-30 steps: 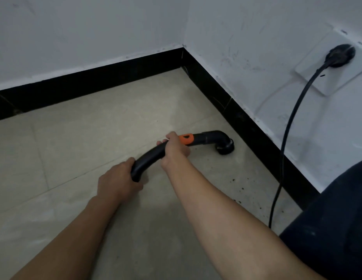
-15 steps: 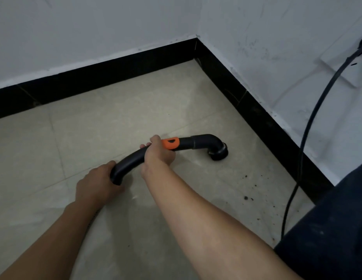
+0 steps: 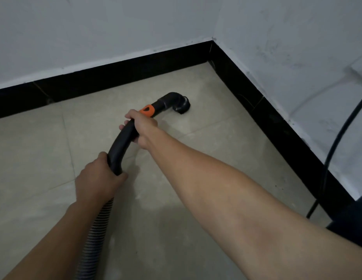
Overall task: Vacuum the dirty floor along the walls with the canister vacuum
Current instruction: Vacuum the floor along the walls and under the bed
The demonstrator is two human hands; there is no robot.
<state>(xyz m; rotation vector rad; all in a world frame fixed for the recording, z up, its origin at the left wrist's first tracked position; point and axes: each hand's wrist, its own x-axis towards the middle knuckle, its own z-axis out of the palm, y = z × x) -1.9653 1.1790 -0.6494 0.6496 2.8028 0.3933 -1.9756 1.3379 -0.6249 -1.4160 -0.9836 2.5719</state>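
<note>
Left hand (image 3: 97,178) grips the tube (image 3: 123,142) at its rear end; right hand (image 3: 143,128) grips it behind the orange ring (image 3: 147,111). The nozzle (image 3: 182,106) sits on the floor (image 3: 44,148) near the far right corner, apart from the skirting (image 3: 115,73). Dirt there may be missed, and the cord (image 3: 328,158) could snag.

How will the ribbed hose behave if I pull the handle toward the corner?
Probably floppy: the hose bends loosely below the left hand, so it should trail along. The handle looks rigid, one fixed curve up to the right hand.
</note>
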